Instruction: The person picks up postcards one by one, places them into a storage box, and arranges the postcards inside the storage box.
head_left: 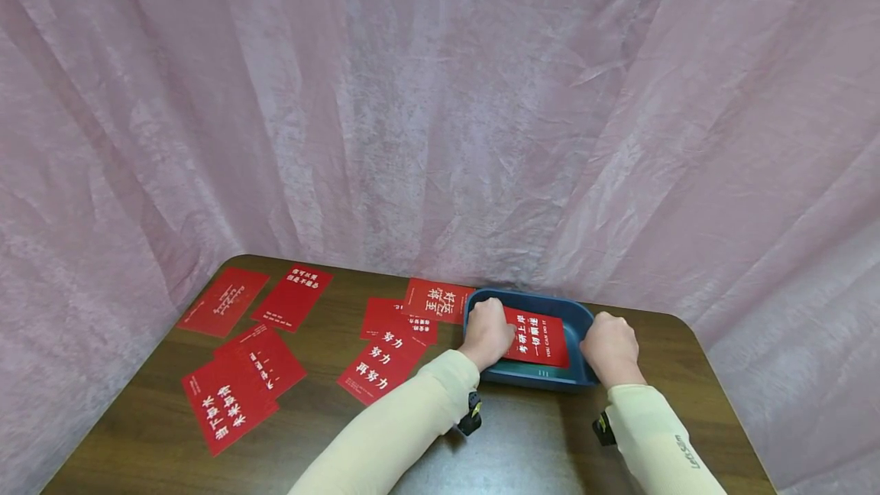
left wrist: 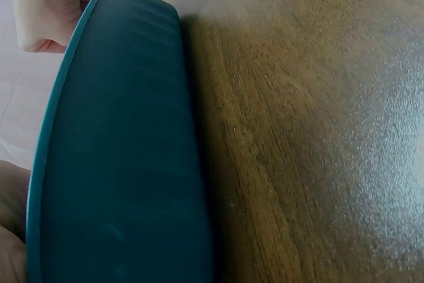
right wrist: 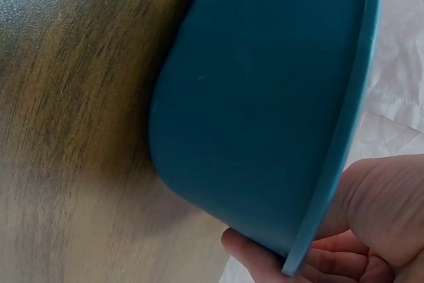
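Observation:
A blue-green plastic tray [head_left: 532, 382] stands on the wooden table towards the back right, between my two hands. My left hand [head_left: 488, 333] grips its left side, the thumb inside over the edge of a red card. On the opposite side, my right hand [head_left: 610, 346] holds the right rim; the right wrist view shows its fingers [right wrist: 255, 256] curled round the tray's end. Inside the tray lies a red card [head_left: 539, 338] with white lettering, above a green surface. The tray's outer wall [left wrist: 126, 137] fills much of the left wrist view, its base at the tabletop.
Left of the tray, a red card [head_left: 440, 301] lies close to its rim, beside overlapping red cards [head_left: 385, 363]. Several more red cards [head_left: 230, 407] are spread over the table's left part. A pink curtain [head_left: 440, 113] hangs behind the table.

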Available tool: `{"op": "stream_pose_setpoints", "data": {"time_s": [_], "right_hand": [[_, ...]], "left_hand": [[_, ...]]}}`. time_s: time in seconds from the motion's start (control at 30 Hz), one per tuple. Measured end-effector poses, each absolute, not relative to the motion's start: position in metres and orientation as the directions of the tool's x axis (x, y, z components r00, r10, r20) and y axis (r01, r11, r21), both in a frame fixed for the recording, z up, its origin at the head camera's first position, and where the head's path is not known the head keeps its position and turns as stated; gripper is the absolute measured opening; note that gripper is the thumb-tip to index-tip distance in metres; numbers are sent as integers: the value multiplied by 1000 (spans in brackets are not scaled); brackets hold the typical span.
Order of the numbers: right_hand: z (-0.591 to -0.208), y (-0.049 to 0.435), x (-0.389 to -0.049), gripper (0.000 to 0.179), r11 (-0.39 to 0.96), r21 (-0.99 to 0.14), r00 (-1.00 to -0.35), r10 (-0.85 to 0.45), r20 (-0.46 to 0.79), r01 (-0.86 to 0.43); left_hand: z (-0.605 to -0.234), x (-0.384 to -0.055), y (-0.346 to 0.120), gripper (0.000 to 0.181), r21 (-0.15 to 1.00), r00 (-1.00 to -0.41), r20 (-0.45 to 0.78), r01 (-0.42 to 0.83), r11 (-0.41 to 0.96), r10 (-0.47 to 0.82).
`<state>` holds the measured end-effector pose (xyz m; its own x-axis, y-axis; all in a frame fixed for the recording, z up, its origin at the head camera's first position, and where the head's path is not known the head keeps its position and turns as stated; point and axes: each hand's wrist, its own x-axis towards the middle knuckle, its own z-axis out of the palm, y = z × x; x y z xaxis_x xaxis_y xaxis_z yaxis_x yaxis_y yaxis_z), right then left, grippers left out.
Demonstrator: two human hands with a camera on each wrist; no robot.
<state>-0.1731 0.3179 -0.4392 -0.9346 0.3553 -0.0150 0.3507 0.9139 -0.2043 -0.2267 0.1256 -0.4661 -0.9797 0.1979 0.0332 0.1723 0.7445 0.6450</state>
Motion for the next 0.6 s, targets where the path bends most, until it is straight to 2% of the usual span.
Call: {"op": "stream_pose_setpoints", "data": {"time_s": [0.6], "right_hand": [[-439, 318, -173, 27, 912, -201, -933, 360, -23, 357]], "left_hand": [[-471, -223, 129, 22, 504, -967, 87, 250, 827, 240]]}}
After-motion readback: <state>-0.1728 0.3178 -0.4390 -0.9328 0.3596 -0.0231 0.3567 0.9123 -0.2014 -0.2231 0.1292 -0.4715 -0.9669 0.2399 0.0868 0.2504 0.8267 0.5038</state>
